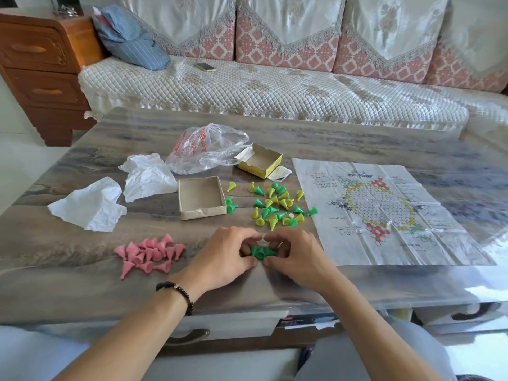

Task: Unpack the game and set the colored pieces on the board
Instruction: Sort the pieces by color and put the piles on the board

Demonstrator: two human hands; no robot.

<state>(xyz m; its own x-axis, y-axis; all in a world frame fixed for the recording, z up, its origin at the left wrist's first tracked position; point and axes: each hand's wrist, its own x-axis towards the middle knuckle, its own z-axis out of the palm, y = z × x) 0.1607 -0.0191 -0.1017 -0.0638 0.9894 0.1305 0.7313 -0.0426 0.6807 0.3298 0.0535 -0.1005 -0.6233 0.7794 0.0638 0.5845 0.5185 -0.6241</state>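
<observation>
The green pieces (260, 252) lie on the worktop (82, 259) at 6 o'clock, both grips, left hand (224, 255) and right hand (295, 257), curled around them, while the board (384, 210) at 3 o'clock is unfolded but carries no pieces yet.

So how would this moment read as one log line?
hands: left hand and right hand gathering green pieces | pink pieces sorted | board bare

both arms reach forward, left hand (224, 255) and right hand (295, 257) curled, fingertips meeting.
</observation>
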